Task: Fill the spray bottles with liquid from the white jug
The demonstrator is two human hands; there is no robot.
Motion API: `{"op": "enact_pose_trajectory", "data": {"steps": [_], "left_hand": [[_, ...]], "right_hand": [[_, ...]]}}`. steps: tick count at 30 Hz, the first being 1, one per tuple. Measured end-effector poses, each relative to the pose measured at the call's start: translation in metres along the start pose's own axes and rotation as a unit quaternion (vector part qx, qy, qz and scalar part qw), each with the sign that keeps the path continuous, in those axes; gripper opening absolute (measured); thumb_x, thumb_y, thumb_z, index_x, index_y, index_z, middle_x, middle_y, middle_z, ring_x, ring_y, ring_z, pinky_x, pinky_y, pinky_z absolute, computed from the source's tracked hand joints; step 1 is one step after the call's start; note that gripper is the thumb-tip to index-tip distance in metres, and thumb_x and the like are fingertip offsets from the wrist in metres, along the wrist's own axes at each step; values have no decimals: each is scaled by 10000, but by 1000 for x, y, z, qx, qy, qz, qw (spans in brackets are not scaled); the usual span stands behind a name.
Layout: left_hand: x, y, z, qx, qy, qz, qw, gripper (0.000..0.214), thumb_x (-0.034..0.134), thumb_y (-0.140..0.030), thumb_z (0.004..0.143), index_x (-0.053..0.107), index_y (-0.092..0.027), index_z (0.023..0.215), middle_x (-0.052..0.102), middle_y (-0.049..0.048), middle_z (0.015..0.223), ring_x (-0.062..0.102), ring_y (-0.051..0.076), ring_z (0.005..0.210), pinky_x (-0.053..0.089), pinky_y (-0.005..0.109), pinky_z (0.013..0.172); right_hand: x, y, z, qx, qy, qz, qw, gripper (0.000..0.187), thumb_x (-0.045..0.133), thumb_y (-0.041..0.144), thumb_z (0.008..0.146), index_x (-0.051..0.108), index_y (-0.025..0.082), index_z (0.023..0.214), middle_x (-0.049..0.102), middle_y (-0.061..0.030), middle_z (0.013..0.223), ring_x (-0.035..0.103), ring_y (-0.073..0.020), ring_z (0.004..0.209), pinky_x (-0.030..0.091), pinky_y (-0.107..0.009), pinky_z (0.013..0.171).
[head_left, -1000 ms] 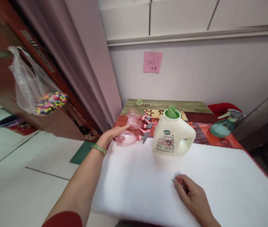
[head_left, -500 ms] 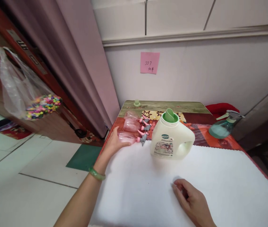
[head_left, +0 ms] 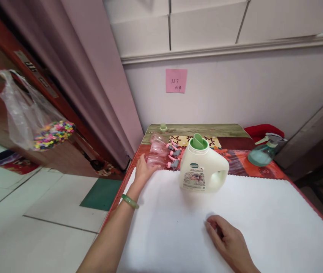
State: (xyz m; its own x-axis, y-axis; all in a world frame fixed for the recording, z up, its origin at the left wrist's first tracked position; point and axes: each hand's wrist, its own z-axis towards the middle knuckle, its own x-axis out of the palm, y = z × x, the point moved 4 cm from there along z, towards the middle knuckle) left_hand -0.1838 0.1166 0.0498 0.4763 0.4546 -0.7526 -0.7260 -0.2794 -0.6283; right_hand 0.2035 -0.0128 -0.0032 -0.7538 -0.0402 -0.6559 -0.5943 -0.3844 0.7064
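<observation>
Three pink spray bottles (head_left: 159, 148) lie on the bench (head_left: 207, 129), bunched closer than a second ago, which tidies their row beside the cream jug (head_left: 204, 172). The left hand's (head_left: 142, 170) grip wraps the nearest bottle's (head_left: 155, 160) base; the right hand (head_left: 229, 242) (seemingly empty) rests with fingers curled in.

The left hand (head_left: 145, 170) is cupping, thumb spread; the right hand (head_left: 227, 238) is holding a loose curl, the 2 standing well apart.
</observation>
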Motion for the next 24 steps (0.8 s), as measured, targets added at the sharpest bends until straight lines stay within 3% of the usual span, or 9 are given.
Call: {"op": "enact_pose_trajectory", "data": {"steps": [3,6,8,11,15,24], "left_hand": [[2,-3,-41,15,-33,8,999,999,776,-505,854,243,-139,1615,341,288,1668,283,418,1589,316,601,1229],[10,-5,-97,41,-34,21,998,918,637,-506,961,169,-118,1648,246,304,1707,199,410,1623,266,613,1260],[17,-6,-131,65,-17,35,997,840,570,-482,1002,199,-83,1641,206,313,1728,169,389,1636,248,597,1276],[27,-5,-163,99,28,63,993,658,489,-404,1043,339,-151,1631,223,225,1764,169,347,1645,222,579,1293],[36,-2,-176,122,96,107,982,626,573,-366,998,481,-204,1596,363,186,1721,258,367,1619,157,630,1299],[36,-5,-178,133,135,160,969,705,490,-527,1033,415,-180,1642,297,198,1733,200,377,1630,121,641,1303]], "right_hand": [[1,-4,0,-18,1,1,1000,208,558,439,1024,671,268,986,656,33,693,596,-135,520,517,-233,541],[2,-6,0,-25,2,-9,1000,204,555,436,1025,666,269,987,650,37,680,597,-137,516,512,-235,535],[2,-5,0,-24,-1,-21,999,210,548,442,1026,663,272,982,649,39,677,602,-141,526,511,-242,544],[3,-4,1,-23,5,-32,999,222,543,451,1024,662,274,958,648,45,667,607,-143,532,504,-249,550],[3,-5,1,-18,10,-37,999,234,543,452,1012,665,267,938,664,39,676,628,-151,555,506,-262,570],[3,-7,-1,-16,15,-30,999,253,542,455,1018,679,257,939,680,25,697,639,-157,587,509,-274,597]]}}
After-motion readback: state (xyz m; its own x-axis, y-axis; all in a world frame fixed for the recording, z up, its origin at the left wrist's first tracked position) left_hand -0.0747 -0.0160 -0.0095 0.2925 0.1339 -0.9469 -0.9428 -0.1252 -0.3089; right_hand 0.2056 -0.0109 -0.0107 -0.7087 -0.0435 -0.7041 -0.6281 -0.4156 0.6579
